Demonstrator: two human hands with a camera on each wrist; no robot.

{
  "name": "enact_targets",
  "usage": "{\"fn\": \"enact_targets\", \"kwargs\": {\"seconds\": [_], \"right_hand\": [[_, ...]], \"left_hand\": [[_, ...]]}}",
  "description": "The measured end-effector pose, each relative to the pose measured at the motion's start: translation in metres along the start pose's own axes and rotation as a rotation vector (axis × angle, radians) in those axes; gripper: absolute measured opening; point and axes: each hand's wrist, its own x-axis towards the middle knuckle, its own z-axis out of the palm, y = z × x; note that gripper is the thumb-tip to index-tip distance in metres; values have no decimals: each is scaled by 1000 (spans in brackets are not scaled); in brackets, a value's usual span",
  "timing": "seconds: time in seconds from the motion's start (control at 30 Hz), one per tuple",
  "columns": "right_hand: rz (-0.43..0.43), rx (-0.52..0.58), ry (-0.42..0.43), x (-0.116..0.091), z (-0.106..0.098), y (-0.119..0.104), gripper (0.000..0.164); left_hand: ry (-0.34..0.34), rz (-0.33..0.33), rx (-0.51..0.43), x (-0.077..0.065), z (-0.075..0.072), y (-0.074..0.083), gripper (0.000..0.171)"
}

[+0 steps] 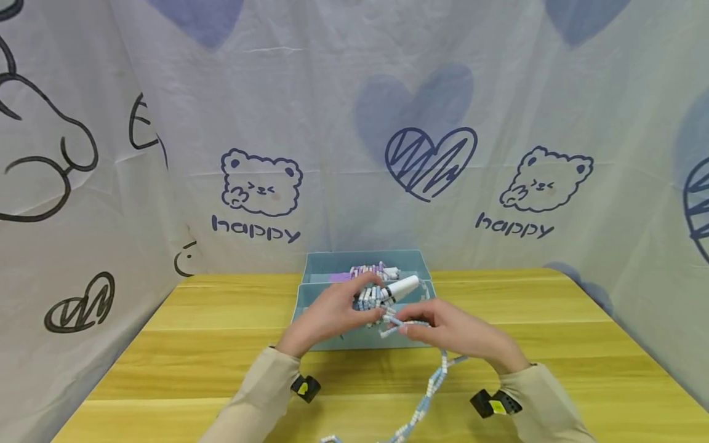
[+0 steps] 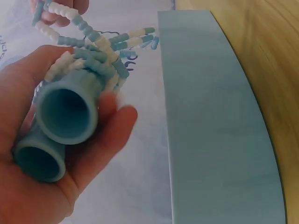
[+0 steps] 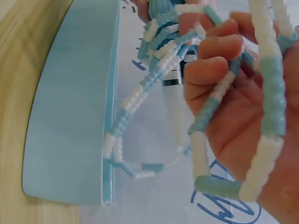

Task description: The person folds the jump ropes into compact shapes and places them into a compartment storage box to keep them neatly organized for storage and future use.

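Note:
My left hand (image 1: 335, 311) grips a beaded jump rope's two handles together, above a blue box (image 1: 360, 340). Blue and white beads (image 2: 100, 58) are wound round the bundle. The left wrist view shows the handles' hollow blue ends (image 2: 81, 86); a white handle end (image 1: 403, 287) with black bands points up right. To its right, my right hand (image 1: 451, 326) pinches a length of the beaded rope (image 3: 273, 93), whose loops hang below the fingers in the right wrist view. A loose doubled stretch of rope (image 1: 423, 406) trails over the table toward me.
The box stands against the curtain (image 1: 343, 123) at the table's back. A divider splits it into two compartments. In the rear one lies a purple and white beaded rope (image 1: 365, 271). The wooden table (image 1: 221, 344) spreads to both sides.

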Motion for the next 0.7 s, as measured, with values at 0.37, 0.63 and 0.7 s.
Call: {"fn": "enact_targets", "kwargs": {"seconds": [0.37,0.63,0.7], "right_hand": [[-67,-8,173,4,7,2,26],[-25,-207,341,1,6,-9,21],[-51,-202,353,2,7,-10,21]], "left_hand": [[-115,-38,-149,-1,-3,1,49],[-181,-30,20,1,0,-3,62],[-198,-24,41,1,2,-4,64]]}}
